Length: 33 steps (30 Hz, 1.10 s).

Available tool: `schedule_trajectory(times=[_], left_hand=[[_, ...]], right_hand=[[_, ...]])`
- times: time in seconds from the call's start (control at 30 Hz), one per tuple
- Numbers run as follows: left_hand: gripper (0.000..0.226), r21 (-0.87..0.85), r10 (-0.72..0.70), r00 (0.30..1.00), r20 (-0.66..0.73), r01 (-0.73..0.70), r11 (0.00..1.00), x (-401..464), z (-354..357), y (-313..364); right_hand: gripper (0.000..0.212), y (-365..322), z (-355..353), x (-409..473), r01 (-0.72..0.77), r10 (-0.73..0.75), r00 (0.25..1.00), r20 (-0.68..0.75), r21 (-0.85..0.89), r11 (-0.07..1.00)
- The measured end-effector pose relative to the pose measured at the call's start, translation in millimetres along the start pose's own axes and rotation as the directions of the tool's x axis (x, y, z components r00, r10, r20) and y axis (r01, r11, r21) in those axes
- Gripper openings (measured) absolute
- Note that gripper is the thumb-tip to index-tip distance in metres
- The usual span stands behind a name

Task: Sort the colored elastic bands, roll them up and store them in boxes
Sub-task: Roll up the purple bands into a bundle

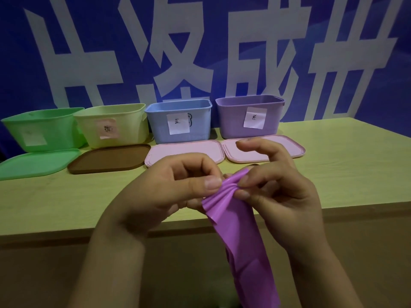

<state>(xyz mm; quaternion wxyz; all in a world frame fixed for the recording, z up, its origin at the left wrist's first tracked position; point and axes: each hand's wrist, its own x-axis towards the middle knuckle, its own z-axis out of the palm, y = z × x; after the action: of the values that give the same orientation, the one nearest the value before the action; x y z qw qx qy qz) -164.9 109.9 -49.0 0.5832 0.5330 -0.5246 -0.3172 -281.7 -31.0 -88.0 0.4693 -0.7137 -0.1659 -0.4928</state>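
Head view: two hands hold one purple band (240,232) up in front of the worktop (333,165).
Left hand (169,187) and right hand (278,192) pinch its bunched top; its long side hangs straight down. Four boxes and four lids sit behind: green box (42,130), yellow box (111,125), blue box (178,123), purple box (249,116).

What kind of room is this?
Probably a staged sorting workstation, not a home: a plain wooden table stands against a blue banner with huge white characters, and labelled boxes, like the purple box, line up with lids off.

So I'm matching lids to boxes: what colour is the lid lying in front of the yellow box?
Brown: the lid before the yellow box, seen in the head view.
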Motion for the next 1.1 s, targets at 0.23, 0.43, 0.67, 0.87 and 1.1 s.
schedule_trajectory(times=[0.23, 0.43, 0.67, 0.87, 1.1], left_hand=[[0.027, -0.026, -0.086, 0.993, 0.08, 0.089, 0.996, 7, -8, -5], [0.006, -0.046, -0.074, 0.995, -0.061, 0.072, 0.996, 7, -4, -7], [0.01, -0.189, -0.064, 0.952, -0.299, 0.007, 0.982, 13, 5, -2], [0.017, -0.082, -0.018, 0.937, -0.349, -0.011, 0.997, 18, -1, -7], [0.022, 0.319, 0.141, 0.969, -0.203, -0.07, 0.945, 10, 0, 3]], right_hand=[[0.012, 6, 0, 0, -0.031, 0.03, 0.999, 0.01, 0.025, 0.999], [0.009, 9, 1, 0, -0.063, 0.064, 0.998, -0.018, 0.035, 0.997], [0.006, 11, -1, 0, -0.08, 0.09, 0.994, -0.064, 0.139, 0.987], [0.015, 5, -3, 4, -0.079, 0.106, 0.988, -0.111, 0.226, 0.971], [0.018, 5, 1, 7, -0.137, 0.161, 0.976, -0.149, 0.158, 0.978]])
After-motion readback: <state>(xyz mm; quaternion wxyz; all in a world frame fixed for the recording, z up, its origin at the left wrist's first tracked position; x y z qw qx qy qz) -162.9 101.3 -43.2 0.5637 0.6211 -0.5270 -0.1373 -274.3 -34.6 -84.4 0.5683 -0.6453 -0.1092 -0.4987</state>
